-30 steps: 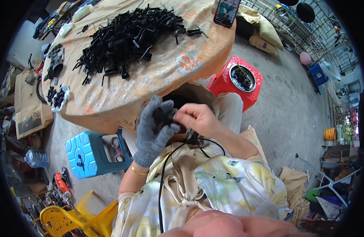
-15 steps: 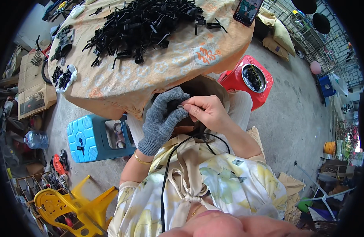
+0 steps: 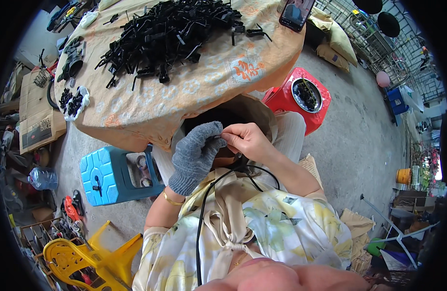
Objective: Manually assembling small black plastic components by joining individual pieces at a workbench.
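My left hand (image 3: 195, 157) wears a grey knitted glove, its fingers curled and closed toward the thumb. Bare and pinching, my right hand (image 3: 252, 143) meets the gloved fingertips. Whatever lies between the fingertips is too small and covered to name. Both hands are over my lap, above an open brown bag (image 3: 263, 112) between my knees. Beyond them, a big pile of black plastic clip-like pieces (image 3: 170, 36) lies on a table with a patterned orange-beige cloth (image 3: 150, 114).
A phone (image 3: 296, 13) stands at the table's right edge. Small black parts sit in a white bag (image 3: 82, 104) at its left. Beside my legs are a blue stool (image 3: 101, 177) and a red stool with a round tin (image 3: 307, 94). A black cable (image 3: 202, 218) runs down my front.
The gloved fingers and thumb have drawn closer together, and my right fingertips still meet them. The whole view has shifted slightly. The pile on the table looks the same.
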Demonstrator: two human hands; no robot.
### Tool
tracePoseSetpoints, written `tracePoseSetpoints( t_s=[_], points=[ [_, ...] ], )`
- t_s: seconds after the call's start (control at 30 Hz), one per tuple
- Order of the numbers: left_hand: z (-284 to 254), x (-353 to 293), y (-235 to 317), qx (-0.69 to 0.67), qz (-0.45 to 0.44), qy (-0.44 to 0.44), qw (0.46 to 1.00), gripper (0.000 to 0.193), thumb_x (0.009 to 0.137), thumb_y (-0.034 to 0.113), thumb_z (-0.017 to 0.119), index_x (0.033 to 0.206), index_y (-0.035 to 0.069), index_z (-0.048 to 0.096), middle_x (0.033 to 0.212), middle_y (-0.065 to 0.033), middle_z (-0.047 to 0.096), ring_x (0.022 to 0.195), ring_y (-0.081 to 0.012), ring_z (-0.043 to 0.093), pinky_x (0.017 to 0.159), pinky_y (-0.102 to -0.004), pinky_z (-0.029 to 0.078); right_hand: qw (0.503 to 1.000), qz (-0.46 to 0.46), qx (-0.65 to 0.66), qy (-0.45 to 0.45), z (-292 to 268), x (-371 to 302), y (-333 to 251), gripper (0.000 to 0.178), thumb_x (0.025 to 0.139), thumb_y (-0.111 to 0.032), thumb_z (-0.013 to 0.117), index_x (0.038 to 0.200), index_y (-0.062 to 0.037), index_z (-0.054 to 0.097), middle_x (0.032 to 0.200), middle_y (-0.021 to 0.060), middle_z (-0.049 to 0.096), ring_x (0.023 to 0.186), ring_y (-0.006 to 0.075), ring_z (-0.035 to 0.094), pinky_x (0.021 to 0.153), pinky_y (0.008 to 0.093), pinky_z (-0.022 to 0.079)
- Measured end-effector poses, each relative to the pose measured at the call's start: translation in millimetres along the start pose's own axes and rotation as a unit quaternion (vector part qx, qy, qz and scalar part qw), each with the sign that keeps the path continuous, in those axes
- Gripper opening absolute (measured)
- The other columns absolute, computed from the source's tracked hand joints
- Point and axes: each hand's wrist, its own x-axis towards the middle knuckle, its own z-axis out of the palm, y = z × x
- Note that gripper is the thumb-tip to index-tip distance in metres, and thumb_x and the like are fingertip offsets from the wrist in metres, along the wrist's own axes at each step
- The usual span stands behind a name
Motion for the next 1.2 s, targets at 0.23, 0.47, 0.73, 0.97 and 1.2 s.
tracePoseSetpoints(
  t_s=[0.23, 0.47, 0.73, 0.97, 1.2],
  points=[
    [5, 8, 17, 0.076, -0.091, -0.028, 0.993, 0.051, 0.073, 0.0, 0.065, 0.121, 0.005, 0.048, 0.105, -0.0127, 0.06, 0.09, -0.0236, 0.061, 0.079, -0.0312, 0.049, 0.98, -0.129, -0.11, 0.104, -7, -15, -12, 0.022, 0.076, -0.012, 0.069, 0.094, -0.0006, 0.062, 0.07, -0.0029, 0.054, 0.057, 0.0029, 0.045, 0.051, 0.0186, 0.037],
    [5, 9, 22, 0.192, 0.066, -0.061, 0.977, 0.057, 0.066, -0.003, 0.063, 0.121, 0.002, 0.047, 0.115, -0.0157, 0.055, 0.104, -0.0314, 0.054, 0.09, -0.0364, 0.042, 0.91, -0.248, -0.302, 0.135, 3, -15, -13, 0.024, 0.068, -0.003, 0.072, 0.089, 0.0015, 0.061, 0.069, 0.007, 0.055, 0.056, 0.0102, 0.053, 0.049, 0.0234, 0.041],
    [-14, -7, 21, -0.465, -0.299, -0.123, 0.824, 0.052, 0.072, 0.008, 0.07, 0.118, -0.003, 0.047, 0.11, -0.013, 0.057, 0.103, -0.0237, 0.055, 0.089, -0.0387, 0.046, 0.983, -0.166, -0.041, 0.066, -27, -28, -24, 0.015, 0.076, -0.004, 0.068, 0.089, 0.0009, 0.062, 0.077, 0.0001, 0.062, 0.066, 0.0028, 0.054, 0.058, 0.0179, 0.044],
    [-2, -5, 21, -0.588, -0.302, -0.179, 0.728, 0.032, 0.07, 0.004, 0.07, 0.097, -0.001, 0.053, 0.09, -0.012, 0.06, 0.088, -0.0218, 0.06, 0.08, -0.0345, 0.049, 0.985, -0.164, -0.002, -0.058, -26, -23, -22, 0.014, 0.08, -0.006, 0.065, 0.091, 0.0011, 0.062, 0.075, 0.0005, 0.061, 0.065, 0.0038, 0.054, 0.055, 0.0178, 0.045],
    [0, -10, 17, -0.496, -0.325, -0.152, 0.791, 0.024, 0.075, 0.009, 0.066, 0.091, 0.0, 0.051, 0.087, -0.0119, 0.06, 0.077, -0.0215, 0.063, 0.071, -0.0332, 0.053, 0.972, -0.197, -0.089, -0.093, -23, -20, -24, 0.013, 0.081, -0.006, 0.063, 0.093, -0.0002, 0.063, 0.076, 0.0044, 0.06, 0.064, 0.0051, 0.053, 0.057, 0.0202, 0.044]
  ],
)
